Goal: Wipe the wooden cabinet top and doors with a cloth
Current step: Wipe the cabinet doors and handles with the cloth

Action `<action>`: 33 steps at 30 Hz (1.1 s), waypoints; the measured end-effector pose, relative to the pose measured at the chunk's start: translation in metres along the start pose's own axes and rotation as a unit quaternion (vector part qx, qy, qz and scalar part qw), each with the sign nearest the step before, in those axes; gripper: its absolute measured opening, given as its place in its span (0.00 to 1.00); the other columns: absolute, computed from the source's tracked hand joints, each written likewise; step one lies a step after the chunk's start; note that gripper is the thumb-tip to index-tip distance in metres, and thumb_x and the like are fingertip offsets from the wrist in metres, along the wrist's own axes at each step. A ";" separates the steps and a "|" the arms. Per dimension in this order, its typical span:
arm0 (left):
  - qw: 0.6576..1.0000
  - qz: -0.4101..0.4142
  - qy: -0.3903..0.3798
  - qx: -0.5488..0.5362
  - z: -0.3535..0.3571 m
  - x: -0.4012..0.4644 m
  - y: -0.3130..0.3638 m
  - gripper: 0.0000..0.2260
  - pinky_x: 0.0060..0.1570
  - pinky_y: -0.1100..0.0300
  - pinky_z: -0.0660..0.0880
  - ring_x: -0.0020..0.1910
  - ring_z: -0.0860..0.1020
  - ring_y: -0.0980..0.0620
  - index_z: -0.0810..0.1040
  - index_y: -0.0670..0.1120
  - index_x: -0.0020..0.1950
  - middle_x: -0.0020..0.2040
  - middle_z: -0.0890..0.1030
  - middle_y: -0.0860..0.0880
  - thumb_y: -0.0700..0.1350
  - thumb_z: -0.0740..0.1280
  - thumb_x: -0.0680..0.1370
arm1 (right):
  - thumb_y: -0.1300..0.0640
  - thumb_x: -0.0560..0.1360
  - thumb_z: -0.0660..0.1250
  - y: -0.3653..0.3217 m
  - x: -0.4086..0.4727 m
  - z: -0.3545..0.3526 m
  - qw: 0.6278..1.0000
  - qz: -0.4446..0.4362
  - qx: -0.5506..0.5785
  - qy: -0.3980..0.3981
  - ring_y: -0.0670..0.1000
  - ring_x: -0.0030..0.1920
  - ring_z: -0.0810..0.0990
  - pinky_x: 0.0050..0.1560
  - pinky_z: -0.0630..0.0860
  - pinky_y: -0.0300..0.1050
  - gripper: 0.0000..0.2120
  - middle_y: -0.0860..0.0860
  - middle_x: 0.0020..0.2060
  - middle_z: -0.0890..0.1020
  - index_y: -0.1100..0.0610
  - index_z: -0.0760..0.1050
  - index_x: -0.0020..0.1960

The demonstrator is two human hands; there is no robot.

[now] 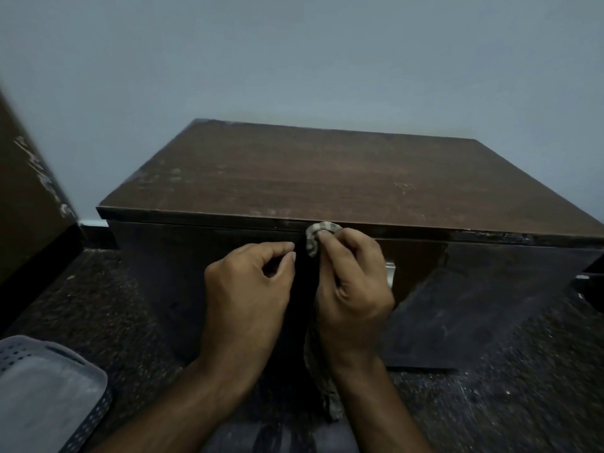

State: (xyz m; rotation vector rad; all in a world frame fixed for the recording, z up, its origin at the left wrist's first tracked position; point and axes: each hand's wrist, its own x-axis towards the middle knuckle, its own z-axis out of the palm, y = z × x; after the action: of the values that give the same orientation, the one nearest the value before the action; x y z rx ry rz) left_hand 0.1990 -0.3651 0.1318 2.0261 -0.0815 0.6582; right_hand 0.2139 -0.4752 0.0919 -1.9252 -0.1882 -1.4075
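**Cloth at the cabinet's front edge**

A pale grey wall (294, 60) fills the upper half of the frame. Below it, across the centre, stands the brown wooden cabinet (310, 171), its top scuffed near the front edge and its dark doors (457, 305) facing the camera. Dark speckled floor (98, 305) spreads around it. A grey perforated basket (42, 387) sits in the lower left corner, and a dark brown panel (23, 197) leans in at the left edge.

The left hand (248, 289), centre frame, is loosely curled, thumb and forefinger nearly meeting at the door gap; whether they pinch anything cannot be told. Just right of it, the right hand (353, 289) grips the cloth (318, 233), bunched over its fingertips against the top's front lip, the tail hanging below the wrist.
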 end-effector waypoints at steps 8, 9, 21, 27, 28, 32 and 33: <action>1.000 -0.012 -0.004 0.002 -0.004 0.004 -0.004 0.06 0.40 0.80 0.69 0.41 0.80 0.71 0.87 0.53 0.48 0.38 0.82 0.64 0.44 0.74 0.73 | 0.68 0.78 0.68 -0.013 -0.002 0.018 0.996 -0.069 -0.004 -0.055 0.57 0.48 0.80 0.49 0.78 0.48 0.08 0.62 0.50 0.81 0.69 0.81 0.54; 1.000 -0.014 -0.003 -0.002 -0.004 0.004 -0.004 0.06 0.40 0.80 0.69 0.41 0.79 0.72 0.87 0.53 0.47 0.37 0.80 0.66 0.43 0.74 0.73 | 0.68 0.77 0.68 -0.011 -0.001 0.015 0.997 -0.057 -0.007 -0.047 0.57 0.47 0.80 0.50 0.78 0.47 0.07 0.61 0.49 0.82 0.69 0.82 0.54; 0.994 0.097 -0.044 0.024 0.019 -0.008 0.000 0.07 0.46 0.79 0.71 0.42 0.81 0.63 0.87 0.46 0.50 0.44 0.85 0.54 0.41 0.76 0.72 | 0.69 0.74 0.73 0.009 0.006 -0.012 0.996 0.064 -0.019 0.058 0.53 0.46 0.83 0.49 0.80 0.45 0.04 0.58 0.45 0.83 0.66 0.84 0.49; 0.992 0.102 -0.067 0.023 0.026 -0.009 -0.004 0.07 0.45 0.79 0.71 0.41 0.80 0.64 0.87 0.48 0.49 0.43 0.85 0.55 0.42 0.76 0.72 | 0.69 0.73 0.74 0.011 0.008 -0.024 0.990 0.099 -0.034 0.092 0.49 0.45 0.83 0.48 0.79 0.38 0.03 0.56 0.43 0.83 0.66 0.84 0.47; 0.992 0.100 -0.071 0.020 0.026 -0.009 -0.003 0.07 0.45 0.79 0.71 0.41 0.80 0.64 0.87 0.48 0.49 0.43 0.85 0.55 0.42 0.76 0.72 | 0.69 0.73 0.73 0.012 0.007 -0.025 0.988 0.111 -0.034 0.099 0.48 0.45 0.82 0.48 0.78 0.37 0.03 0.56 0.43 0.83 0.66 0.84 0.47; 0.992 0.098 -0.082 0.016 0.026 -0.010 -0.004 0.07 0.44 0.79 0.71 0.40 0.80 0.66 0.86 0.47 0.49 0.43 0.84 0.55 0.42 0.76 0.72 | 0.68 0.74 0.73 0.022 -0.003 -0.033 0.984 0.141 -0.043 0.103 0.48 0.42 0.81 0.44 0.80 0.41 0.01 0.54 0.42 0.81 0.66 0.82 0.44; 0.992 0.096 -0.083 0.017 0.027 -0.011 -0.005 0.07 0.43 0.80 0.70 0.40 0.79 0.66 0.87 0.48 0.49 0.43 0.84 0.55 0.42 0.76 0.71 | 0.68 0.74 0.73 0.022 -0.005 -0.034 0.986 0.132 -0.052 0.086 0.49 0.42 0.81 0.44 0.79 0.41 0.01 0.54 0.42 0.81 0.66 0.82 0.43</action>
State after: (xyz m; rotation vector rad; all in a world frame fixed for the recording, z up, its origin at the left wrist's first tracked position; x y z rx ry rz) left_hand 0.2028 -0.3873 0.1121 2.1212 -0.3692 0.6116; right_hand 0.1976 -0.5109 0.0812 -1.8209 0.2204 -1.4164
